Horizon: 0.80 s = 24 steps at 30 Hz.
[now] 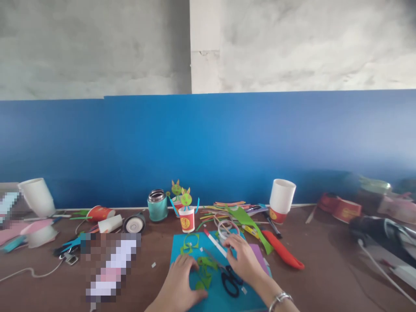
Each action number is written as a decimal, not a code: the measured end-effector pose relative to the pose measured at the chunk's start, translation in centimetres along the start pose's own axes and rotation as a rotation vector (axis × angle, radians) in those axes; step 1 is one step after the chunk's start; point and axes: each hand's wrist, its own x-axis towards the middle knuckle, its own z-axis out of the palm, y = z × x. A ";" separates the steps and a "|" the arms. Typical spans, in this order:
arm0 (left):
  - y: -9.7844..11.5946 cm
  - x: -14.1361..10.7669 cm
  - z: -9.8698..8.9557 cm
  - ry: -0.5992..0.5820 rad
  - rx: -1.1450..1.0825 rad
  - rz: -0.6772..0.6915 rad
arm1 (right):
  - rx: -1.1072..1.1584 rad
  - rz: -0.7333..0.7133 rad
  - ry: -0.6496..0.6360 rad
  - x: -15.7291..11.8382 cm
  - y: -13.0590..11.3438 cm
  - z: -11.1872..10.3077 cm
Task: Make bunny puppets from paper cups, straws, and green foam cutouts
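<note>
My left hand (pixel 182 281) rests low over a blue sheet (pixel 177 247), thumb and fingers apart, beside green paper scraps (pixel 204 271). My right hand (pixel 243 259) is over the sheet's right side with bent fingers; I see nothing held in it. Near its fingertips lie a white marker with a red end (pixel 215 243) and a roll of tape (pixel 228 228). Black-handled scissors (pixel 230 284) lie between the hands, partly under the right one. Beyond the sheet stands a paper cup figure (pixel 186 216) with a green animal head and blue arms; a similar one is behind it.
A teal jar (pixel 157 206) stands at the back. To the right are stacked cups (pixel 282 199), a red pouch (pixel 282 250), a green strip (pixel 248 223) and several coloured sticks (pixel 214 212). Tipped cups (pixel 100 212) and a round lid (pixel 134 225) lie left. A blue wall panel (pixel 208 147) closes the back.
</note>
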 end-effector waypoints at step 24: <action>0.8 0.3 0.5 -0.080 0.097 0.141 | -0.266 0.108 0.132 0.0 3.0 1.1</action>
